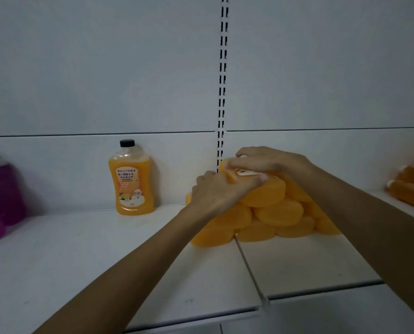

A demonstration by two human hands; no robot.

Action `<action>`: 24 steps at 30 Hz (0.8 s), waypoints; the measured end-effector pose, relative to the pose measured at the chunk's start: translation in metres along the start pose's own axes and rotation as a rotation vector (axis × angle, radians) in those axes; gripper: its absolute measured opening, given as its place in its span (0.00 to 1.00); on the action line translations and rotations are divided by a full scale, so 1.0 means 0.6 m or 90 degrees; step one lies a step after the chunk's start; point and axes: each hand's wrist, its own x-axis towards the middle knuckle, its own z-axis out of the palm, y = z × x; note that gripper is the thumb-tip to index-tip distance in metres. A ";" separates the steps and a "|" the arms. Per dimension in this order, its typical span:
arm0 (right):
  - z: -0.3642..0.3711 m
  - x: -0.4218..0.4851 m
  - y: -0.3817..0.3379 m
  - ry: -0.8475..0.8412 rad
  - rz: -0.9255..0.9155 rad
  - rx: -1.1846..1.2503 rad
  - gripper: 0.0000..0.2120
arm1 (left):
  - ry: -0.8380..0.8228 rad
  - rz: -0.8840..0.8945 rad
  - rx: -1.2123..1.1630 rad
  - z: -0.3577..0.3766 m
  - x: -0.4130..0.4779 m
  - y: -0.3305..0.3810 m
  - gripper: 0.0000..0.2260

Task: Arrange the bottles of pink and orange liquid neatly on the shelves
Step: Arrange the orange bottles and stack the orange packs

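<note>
One orange bottle with a black cap stands upright against the back wall of the white shelf. To its right lies a pile of orange bottles on their sides, bases towards me. Both hands are on the topmost orange bottle of the pile. My left hand curls round its left side. My right hand grips it from above, fingers over its label. A bottle of pink liquid sits at the far left, blurred and partly cut off.
More orange bottles lie stacked at the far right edge on the neighbouring shelf board. A slotted upright rail runs down the back wall behind the pile. A seam splits the two boards just under the pile.
</note>
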 end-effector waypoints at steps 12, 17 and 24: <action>-0.014 -0.026 -0.022 0.172 -0.066 0.205 0.28 | 0.029 0.098 -0.171 -0.046 -0.033 -0.014 0.31; -0.014 -0.023 -0.094 0.372 -0.137 0.400 0.31 | -0.042 0.133 -0.429 -0.094 -0.058 -0.037 0.31; 0.046 -0.032 -0.200 0.334 -0.248 0.430 0.38 | 0.113 0.045 -0.401 -0.141 -0.094 -0.116 0.23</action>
